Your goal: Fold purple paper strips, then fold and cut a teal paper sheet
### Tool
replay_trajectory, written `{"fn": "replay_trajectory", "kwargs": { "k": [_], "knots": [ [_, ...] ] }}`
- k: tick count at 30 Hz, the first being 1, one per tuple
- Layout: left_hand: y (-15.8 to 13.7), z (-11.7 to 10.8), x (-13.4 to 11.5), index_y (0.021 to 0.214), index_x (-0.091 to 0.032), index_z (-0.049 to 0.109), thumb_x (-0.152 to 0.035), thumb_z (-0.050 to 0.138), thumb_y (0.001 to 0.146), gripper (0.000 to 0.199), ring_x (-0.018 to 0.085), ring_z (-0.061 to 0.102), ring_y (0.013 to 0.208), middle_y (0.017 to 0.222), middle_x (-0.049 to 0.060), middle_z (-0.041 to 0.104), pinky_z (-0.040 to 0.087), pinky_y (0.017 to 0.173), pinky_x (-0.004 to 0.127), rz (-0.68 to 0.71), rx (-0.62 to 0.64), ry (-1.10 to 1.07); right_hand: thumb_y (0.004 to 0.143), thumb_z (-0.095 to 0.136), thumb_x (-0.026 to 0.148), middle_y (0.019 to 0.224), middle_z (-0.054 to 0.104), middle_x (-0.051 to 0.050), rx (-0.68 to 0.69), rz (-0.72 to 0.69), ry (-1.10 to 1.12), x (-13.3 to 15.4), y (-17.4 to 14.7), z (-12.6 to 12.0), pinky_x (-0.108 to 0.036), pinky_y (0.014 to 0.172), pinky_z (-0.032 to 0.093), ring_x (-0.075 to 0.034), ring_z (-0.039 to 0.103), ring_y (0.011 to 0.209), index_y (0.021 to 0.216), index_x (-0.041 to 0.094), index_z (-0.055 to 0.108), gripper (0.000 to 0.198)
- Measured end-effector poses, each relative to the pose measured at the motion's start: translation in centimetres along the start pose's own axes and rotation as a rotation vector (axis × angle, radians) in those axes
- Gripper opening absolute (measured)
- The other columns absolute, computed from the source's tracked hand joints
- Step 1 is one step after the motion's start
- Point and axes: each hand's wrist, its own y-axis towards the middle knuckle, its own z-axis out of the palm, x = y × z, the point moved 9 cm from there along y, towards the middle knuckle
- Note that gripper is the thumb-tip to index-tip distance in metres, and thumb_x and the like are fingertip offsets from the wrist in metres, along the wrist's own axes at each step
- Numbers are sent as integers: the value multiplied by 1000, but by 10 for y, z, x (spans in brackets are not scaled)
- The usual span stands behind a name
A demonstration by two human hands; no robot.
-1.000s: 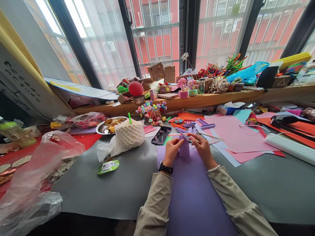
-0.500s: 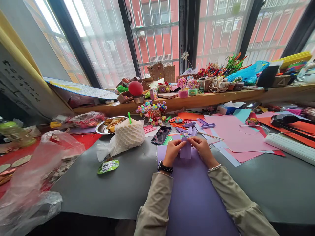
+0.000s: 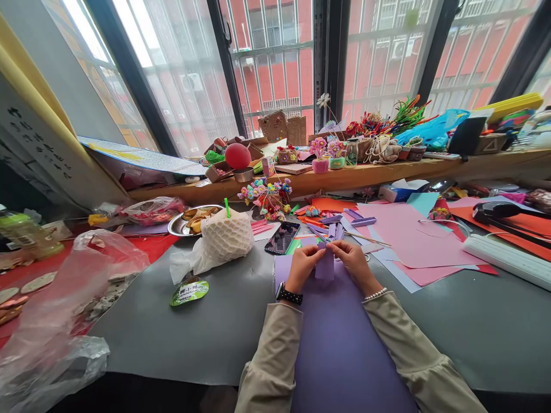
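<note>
Both my hands pinch the top of a small piece of purple paper (image 3: 325,268) that hangs below the fingers. My left hand (image 3: 303,265) grips its left side, with a dark watch on that wrist. My right hand (image 3: 353,263) grips the right side, a beaded bracelet at its wrist. Under them lies a large purple sheet (image 3: 344,344). Just beyond the fingertips, folded purple paper strips (image 3: 336,230) lie in a loose pile. The exact fold between the fingertips is too small to make out.
Left of my hands are a black phone (image 3: 282,237), a netted white coconut (image 3: 228,234) with a green straw, and a metal plate (image 3: 175,225). Pink paper sheets (image 3: 413,235) and a white power strip (image 3: 508,261) lie to the right. A cluttered window ledge (image 3: 297,182) runs behind.
My hands stay nearly in place on the purple paper, with only a very slight shift of the fingers. Nothing else has visibly moved.
</note>
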Motion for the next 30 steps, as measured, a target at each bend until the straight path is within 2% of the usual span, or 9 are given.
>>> {"fn": "replay_trajectory", "kwargs": {
  "k": [10,17,26,30],
  "knots": [
    [2,0,-7,50,-13,41,-40,51,67,34,6,28,48,49,-5,33,20,43,20,97,-21,156,66,54,43,65,55,-3,-21,-7,-65,7,-2,0,-23,52,38,-12,47,59,68,14,58,29],
    [0,4,-9,53,-13,45,-37,52,67,29,6,30,49,51,-5,36,23,45,20,89,11,141,69,50,43,66,53,-3,-20,-57,-128,14,-4,1,-24,52,39,-14,48,62,69,15,55,29],
    [2,1,-8,49,-15,36,-40,50,68,34,6,26,48,50,-5,29,19,44,21,123,-25,212,79,36,37,62,48,-1,1,-261,-478,27,-3,11,-24,53,36,-14,46,59,65,18,45,25],
    [2,2,-10,49,-15,36,-40,48,68,34,7,27,48,50,-5,29,19,44,21,146,-27,234,80,33,36,60,47,-1,15,-301,-534,27,-3,14,-25,54,34,-14,45,58,63,20,41,25]
  ]
}}
